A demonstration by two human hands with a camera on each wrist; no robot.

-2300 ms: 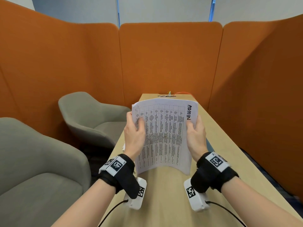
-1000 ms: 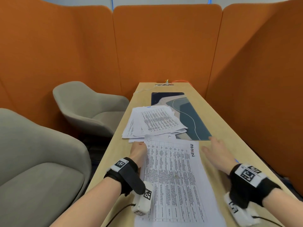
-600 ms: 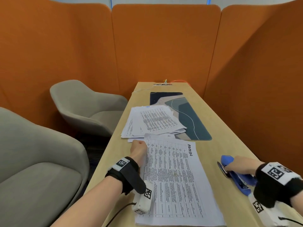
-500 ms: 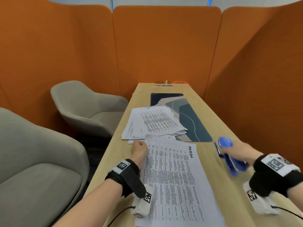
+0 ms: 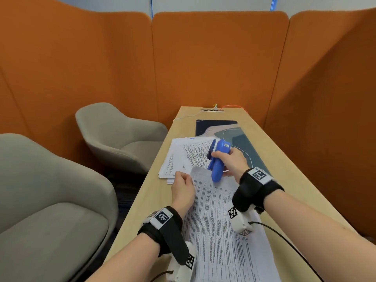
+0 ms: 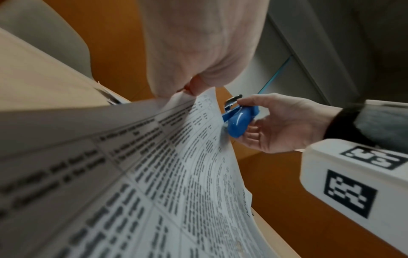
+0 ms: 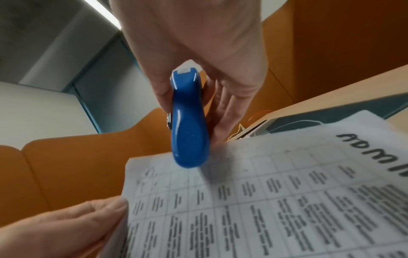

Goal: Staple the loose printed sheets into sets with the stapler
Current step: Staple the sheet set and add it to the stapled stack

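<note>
Two grey armchairs [image 5: 122, 137] beside orange partitions [image 5: 219, 58].

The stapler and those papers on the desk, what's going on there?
A person is about to staple a set of printed sheets on a wooden desk. The left hand pinches the set's far left corner and lifts it, while the right hand holds the blue stapler just above that top edge. A loose pile of sheets lies farther back, beside a desk mat.
</note>
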